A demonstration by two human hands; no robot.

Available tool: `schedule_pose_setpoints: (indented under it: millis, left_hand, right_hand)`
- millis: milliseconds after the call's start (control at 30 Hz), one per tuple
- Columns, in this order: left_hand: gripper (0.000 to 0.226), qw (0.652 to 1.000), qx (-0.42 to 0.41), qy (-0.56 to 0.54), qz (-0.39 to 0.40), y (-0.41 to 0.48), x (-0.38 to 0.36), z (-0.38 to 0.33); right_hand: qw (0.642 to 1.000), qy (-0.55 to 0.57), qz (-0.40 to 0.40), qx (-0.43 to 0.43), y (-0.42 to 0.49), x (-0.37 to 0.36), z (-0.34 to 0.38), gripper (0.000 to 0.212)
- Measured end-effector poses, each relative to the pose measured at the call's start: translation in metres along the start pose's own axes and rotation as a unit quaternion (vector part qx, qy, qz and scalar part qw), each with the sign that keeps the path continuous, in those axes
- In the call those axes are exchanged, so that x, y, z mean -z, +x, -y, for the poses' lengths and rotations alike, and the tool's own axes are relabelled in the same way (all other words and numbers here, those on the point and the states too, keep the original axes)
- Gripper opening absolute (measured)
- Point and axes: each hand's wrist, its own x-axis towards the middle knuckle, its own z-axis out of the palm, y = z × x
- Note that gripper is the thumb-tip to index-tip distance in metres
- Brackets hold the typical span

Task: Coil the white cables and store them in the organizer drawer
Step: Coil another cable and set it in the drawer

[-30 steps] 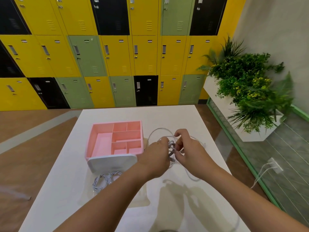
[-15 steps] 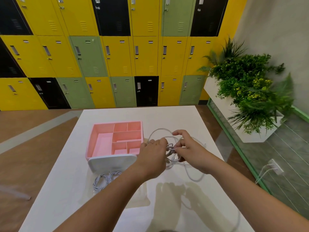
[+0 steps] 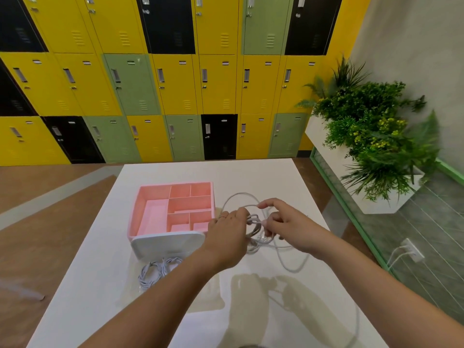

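A pink organizer drawer with several compartments and a white front stands open on the white table. Just right of it, my left hand grips a bundle of loops of a white cable. My right hand pinches a strand of the same cable beside the bundle. Loose lengths trail over the table to the right and toward me. A second white cable lies coiled on the table in front of the drawer.
A clear plastic wrapper lies under the coiled cable. Yellow, green and black lockers fill the far wall. A white planter with green plants stands right of the table, by a floor socket.
My right hand has shifted a little to the right and lifted a cable strand over the bundle. The loose loop on the table has moved closer. My left hand stays on the bundle.
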Motion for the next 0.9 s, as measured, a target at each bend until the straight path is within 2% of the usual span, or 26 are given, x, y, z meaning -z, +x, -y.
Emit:
schedule_pose_setpoints:
  millis: [167,400,500,633,700,767,900]
  left_hand:
    - [0.033,0.994,0.059,-0.094,-0.008,0.008,0.000,0.008]
    - [0.028,0.999,0.014,-0.018,-0.034,0.004,0.001,0.010]
    - [0.031,0.999,0.017,-0.031,-0.006,0.004,0.003,0.011]
    - [0.026,0.996,0.036,-0.082,0.020,0.004,0.006,0.009]
    - [0.024,0.993,0.038,-0.106,0.025,0.004,0.006,0.008]
    - [0.027,0.993,0.037,-0.112,0.030,0.003,0.006,0.007]
    - [0.031,0.994,0.025,-0.094,0.040,0.000,0.007,0.005]
  right_hand:
    - [0.972,0.228,-0.027,0.055,-0.007,-0.012,-0.006,0.029]
    - [0.949,0.302,-0.084,0.012,-0.004,-0.014,-0.004,0.026]
    - [0.969,0.236,-0.069,-0.010,-0.003,-0.008,-0.002,0.023]
    - [0.997,0.005,-0.076,-0.008,-0.002,-0.001,-0.001,0.005]
    - [0.994,-0.077,-0.075,0.005,-0.001,-0.003,-0.002,0.005]
    - [0.992,-0.095,-0.085,0.021,0.000,-0.006,-0.003,0.010]
    - [0.969,-0.164,-0.155,0.103,0.005,-0.009,-0.002,0.011]
